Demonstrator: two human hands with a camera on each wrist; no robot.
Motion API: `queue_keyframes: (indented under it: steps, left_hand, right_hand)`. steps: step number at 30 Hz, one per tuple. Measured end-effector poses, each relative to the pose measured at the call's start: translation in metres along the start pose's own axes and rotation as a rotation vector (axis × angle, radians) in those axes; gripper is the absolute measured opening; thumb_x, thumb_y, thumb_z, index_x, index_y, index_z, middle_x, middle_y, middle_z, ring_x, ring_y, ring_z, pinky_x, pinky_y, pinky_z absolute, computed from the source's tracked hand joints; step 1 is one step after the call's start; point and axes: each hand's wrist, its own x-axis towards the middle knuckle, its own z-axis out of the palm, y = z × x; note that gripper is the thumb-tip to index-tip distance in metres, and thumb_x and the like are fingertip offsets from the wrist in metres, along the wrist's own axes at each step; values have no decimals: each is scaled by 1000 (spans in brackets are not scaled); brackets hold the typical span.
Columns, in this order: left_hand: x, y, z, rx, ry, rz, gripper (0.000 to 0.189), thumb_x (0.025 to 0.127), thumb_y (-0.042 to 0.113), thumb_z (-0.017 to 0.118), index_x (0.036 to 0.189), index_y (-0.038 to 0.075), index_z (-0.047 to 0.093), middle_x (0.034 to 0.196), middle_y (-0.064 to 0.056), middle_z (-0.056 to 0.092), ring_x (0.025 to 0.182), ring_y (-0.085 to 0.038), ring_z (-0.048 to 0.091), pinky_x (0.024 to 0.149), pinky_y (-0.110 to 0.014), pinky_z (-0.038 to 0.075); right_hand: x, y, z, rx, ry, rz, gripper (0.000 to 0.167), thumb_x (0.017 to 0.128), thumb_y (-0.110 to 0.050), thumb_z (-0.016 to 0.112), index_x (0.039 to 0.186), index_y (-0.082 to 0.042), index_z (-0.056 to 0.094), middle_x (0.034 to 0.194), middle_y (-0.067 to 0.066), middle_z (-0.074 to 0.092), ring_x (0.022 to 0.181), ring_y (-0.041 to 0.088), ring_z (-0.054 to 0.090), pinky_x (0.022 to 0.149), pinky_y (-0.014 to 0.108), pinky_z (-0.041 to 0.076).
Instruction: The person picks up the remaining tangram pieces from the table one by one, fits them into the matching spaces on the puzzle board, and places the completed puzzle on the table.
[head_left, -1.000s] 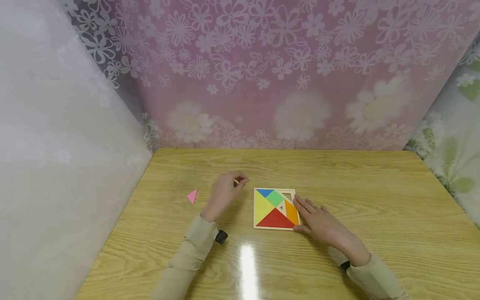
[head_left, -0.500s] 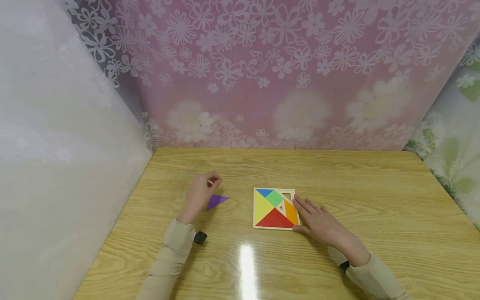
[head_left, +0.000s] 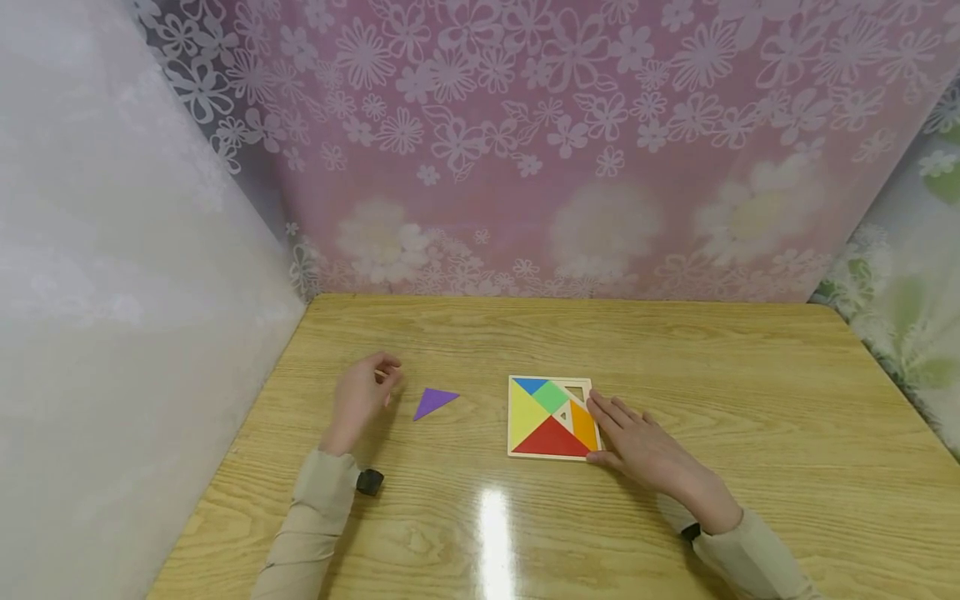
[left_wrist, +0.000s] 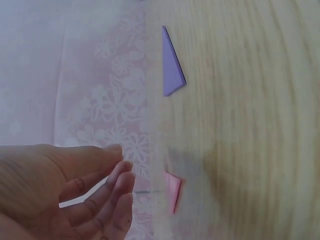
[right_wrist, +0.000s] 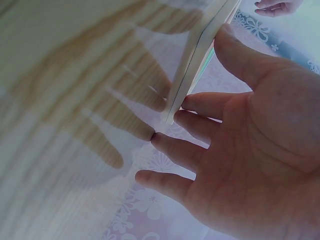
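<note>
My left hand [head_left: 362, 400] hovers over the left part of the table, fingers loosely bent and holding nothing. Just beyond its fingertips in the left wrist view lies a pink triangular piece [left_wrist: 173, 192], mostly covered by the hand in the head view. A purple triangular piece [head_left: 435, 402] lies flat between that hand and the tangram tray [head_left: 551, 457]. Yellow, red, blue, green and orange pieces fill much of the tray. Two triangular spaces show bare wood with small cut-outs. With fingers straight, my right hand [head_left: 637, 446] touches the tray's right edge.
The wooden table [head_left: 712, 358] carries all the pieces. A pink flowered curtain [head_left: 480, 167] hangs behind its far edge, and a pale cloth [head_left: 135, 292] borders its left side. Black straps or cameras sit at both wrists.
The left hand has let go of the purple piece, now uncovered on the table left of the tray, and moved left over the pink piece. The right hand stays put.
</note>
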Motion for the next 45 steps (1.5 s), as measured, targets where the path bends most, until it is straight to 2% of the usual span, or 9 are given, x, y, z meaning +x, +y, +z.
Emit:
queue_keyframes:
  steps: [4, 11, 18, 24, 28, 37, 45]
  left_hand:
    - [-1, -7, -2, 50, 5, -29, 22, 95, 13, 72, 112, 0, 71, 101, -13, 74, 89, -28, 72, 75, -43, 57]
    - [-3, -14, -4, 128, -30, -54, 25, 93, 17, 76, 109, -1, 71, 100, -14, 74, 90, -30, 70, 79, -48, 55]
    - [-4, -18, -4, 165, -51, -78, 32, 85, 16, 84, 108, -2, 71, 95, -16, 74, 84, -31, 69, 72, -47, 55]
    - [-3, -18, -4, 146, -57, -84, 25, 87, 14, 81, 106, 0, 73, 80, -9, 72, 66, -21, 61, 59, -35, 48]
    - [-1, -19, -3, 142, -32, -66, 19, 90, 13, 77, 104, 0, 74, 76, -8, 70, 60, -16, 54, 57, -32, 43]
    - [0, -15, -2, 99, -6, -69, 13, 96, 10, 69, 104, 0, 74, 94, -15, 75, 76, -25, 67, 64, -36, 51]
    - [0, 1, -3, 73, 8, -44, 11, 96, 9, 69, 101, 0, 73, 91, -15, 75, 75, -25, 68, 61, -33, 51]
  right_hand:
    - [-1, -1, -1, 5, -2, 4, 77, 96, -37, 68, 154, 3, 36, 160, 22, 34, 139, 50, 41, 104, 75, 34]
    - [-1, 0, -1, 5, 7, -2, 77, 96, -36, 68, 154, 3, 37, 160, 22, 34, 139, 50, 41, 103, 75, 34]
    - [-1, 0, 1, 2, 9, -11, 77, 96, -40, 67, 153, 4, 38, 159, 23, 35, 138, 50, 42, 102, 75, 35]
    - [-2, 0, 0, 7, 2, -3, 76, 97, -37, 67, 154, 3, 37, 160, 22, 34, 139, 50, 41, 103, 75, 34]
    - [-1, -1, -1, 9, 0, -2, 77, 96, -38, 67, 154, 3, 37, 160, 22, 34, 139, 50, 41, 103, 74, 34]
    - [-2, -1, -1, 9, 7, -6, 77, 96, -37, 69, 153, 4, 38, 160, 22, 35, 138, 51, 42, 103, 75, 35]
    - [-1, -1, -1, 9, 7, -6, 77, 96, -37, 68, 154, 3, 37, 160, 22, 34, 138, 50, 42, 103, 74, 35]
